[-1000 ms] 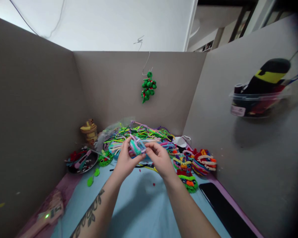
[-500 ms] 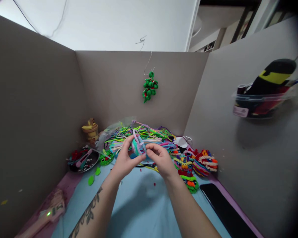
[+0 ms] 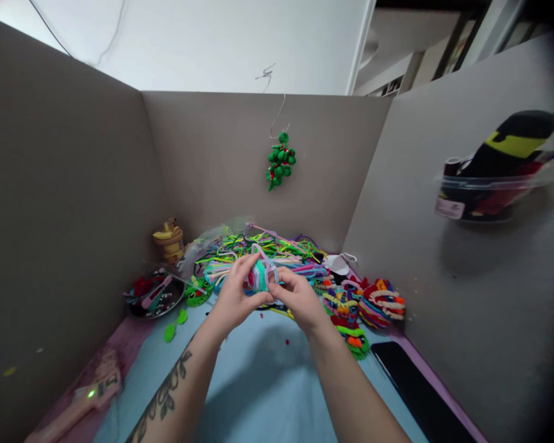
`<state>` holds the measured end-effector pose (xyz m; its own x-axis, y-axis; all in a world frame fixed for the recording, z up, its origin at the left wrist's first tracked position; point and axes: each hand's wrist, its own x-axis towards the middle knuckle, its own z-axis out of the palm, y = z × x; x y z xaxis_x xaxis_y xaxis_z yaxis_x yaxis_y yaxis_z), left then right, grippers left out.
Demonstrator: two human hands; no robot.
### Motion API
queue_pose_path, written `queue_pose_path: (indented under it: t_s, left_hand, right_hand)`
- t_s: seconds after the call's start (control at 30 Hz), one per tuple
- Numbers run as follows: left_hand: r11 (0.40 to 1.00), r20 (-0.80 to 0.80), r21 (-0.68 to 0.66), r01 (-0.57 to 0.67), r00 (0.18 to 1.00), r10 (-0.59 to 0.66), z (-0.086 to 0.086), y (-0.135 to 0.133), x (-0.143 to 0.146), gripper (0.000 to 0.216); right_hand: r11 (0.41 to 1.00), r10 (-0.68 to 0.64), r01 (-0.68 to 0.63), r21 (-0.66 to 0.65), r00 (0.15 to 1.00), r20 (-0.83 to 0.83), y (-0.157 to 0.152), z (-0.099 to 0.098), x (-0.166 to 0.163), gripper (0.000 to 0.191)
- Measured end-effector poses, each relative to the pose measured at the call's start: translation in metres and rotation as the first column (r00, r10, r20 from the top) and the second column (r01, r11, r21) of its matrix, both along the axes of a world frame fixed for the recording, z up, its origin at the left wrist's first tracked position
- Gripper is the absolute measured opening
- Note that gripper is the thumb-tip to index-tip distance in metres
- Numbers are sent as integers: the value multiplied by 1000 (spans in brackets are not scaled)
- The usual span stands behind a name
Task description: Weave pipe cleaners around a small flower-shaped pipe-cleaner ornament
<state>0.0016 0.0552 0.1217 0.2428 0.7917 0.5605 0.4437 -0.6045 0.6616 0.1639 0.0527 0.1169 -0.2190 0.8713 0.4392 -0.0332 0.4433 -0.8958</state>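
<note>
Between my two hands is a small pipe-cleaner piece (image 3: pixel 260 275) in teal, pink and lilac, with a lilac loop standing up from its top. My left hand (image 3: pixel 238 289) curls round its left side, thumb underneath. At its right edge, the fingers and thumb of my right hand (image 3: pixel 295 294) are pinched together on it; the exact spot is hidden by the fingertips. Behind the hands lies a heap of loose pipe cleaners (image 3: pixel 277 246) in green, yellow, pink and blue.
Colourful pipe-cleaner figures (image 3: pixel 346 307) lie at the right, beside a black phone (image 3: pixel 420 387). A metal bowl (image 3: pixel 178 298) with small parts sits left, a pink glue gun (image 3: pixel 87 394) nearer. Grey panels (image 3: pixel 212 154) enclose the table; a tub (image 3: pixel 475 197) hangs on the right one.
The pipe-cleaner piece has been turned, so more of its teal and pink rows face me. Both hands keep their hold in nearly the same place.
</note>
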Motion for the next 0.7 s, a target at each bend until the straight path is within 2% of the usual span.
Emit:
queue_pose_path:
  t_s: [0.43,0.57,0.7]
  left_hand:
    - [1000,-25,-3,20,999,-20,4,-5,7,74]
    - [1000,-27,10,23,999,-23,5,-5,5,72]
    - [994,-32,22,103,994,-103,6,-7,4,70]
  right_hand:
    - [999,16,-19,40,997,70,-2,4,1,23]
    - [998,1,-4,65,999,44,1,3,5,17]
    - [999,-32,33,30,999,-40,4,1,8,21]
